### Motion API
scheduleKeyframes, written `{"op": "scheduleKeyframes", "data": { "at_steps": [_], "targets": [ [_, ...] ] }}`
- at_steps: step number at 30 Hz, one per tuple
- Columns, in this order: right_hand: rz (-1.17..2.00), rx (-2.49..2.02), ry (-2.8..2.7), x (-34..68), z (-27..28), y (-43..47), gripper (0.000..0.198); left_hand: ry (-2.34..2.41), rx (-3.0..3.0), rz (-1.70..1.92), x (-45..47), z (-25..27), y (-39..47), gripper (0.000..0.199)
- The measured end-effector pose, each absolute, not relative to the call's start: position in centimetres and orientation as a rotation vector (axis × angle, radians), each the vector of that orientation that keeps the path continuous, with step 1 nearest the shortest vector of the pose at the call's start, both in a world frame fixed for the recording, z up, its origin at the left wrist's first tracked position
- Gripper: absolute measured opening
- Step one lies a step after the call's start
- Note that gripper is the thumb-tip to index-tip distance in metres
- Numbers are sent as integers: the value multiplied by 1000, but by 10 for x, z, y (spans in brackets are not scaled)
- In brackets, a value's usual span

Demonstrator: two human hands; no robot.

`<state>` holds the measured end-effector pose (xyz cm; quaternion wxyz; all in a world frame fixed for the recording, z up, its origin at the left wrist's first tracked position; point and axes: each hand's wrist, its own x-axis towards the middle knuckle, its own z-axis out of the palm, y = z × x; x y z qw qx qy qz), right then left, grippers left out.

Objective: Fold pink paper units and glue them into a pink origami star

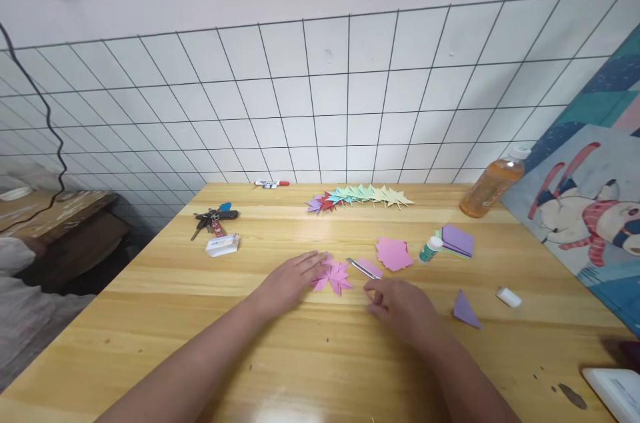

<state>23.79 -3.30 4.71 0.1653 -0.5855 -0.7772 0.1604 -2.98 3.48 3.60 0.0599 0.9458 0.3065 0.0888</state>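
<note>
Forearms (200, 356) lie nearest; the left hand (291, 281), spread flat, touches the pink paper leaf (335, 276) between both hands — probably for steadying — while the right hand (403, 310) curls beside the knife (363, 268), what it pinches I cannot tell.

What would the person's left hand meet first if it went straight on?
The left hand would probably meet the pink, pointed folded-paper shape first, immediately ahead; whether they already touch is unclear.

Through the camera I see, on the table (150, 303), a bunch of keys (203, 220) just beside a small white box (223, 246), a marker (271, 184) near the tiled wall (330, 93), and a bottle (493, 186) with amber liquid.
</note>
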Motion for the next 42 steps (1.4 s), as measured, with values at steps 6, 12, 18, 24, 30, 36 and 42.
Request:
{"op": "scheduleKeyframes", "data": {
  "at_steps": [6, 12, 18, 24, 30, 36, 42],
  "targets": [
    [-316, -1367, -1317, 256, 48, -37, 16, 874, 2813, 287, -26, 27, 39, 56],
    [-98, -1558, -927, 277, 28, -18, 85, 1064, 2634, 487, -28, 20, 10, 44],
    [212, -1861, -985, 296, 1, 2, 84, 1106, 2427, 449, -25, 25, -26, 40],
    [226, -2013, -1123, 307, 2, 5, 43, 1139, 2378, 293, -21, 27, -59, 52],
    [488, -1602, -1131, 271, 38, -14, 39, 1224, 2513, 256, -10, 18, -71, 50],
    [718, -1505, -1383, 222, 66, -34, 29, 1231, 2597, 305, -5, 12, -74, 48],
    [382, -1551, -2129, 193, 64, -43, 19, 1314, 2627, 294, -5, 13, -74, 50]
  ]
}}
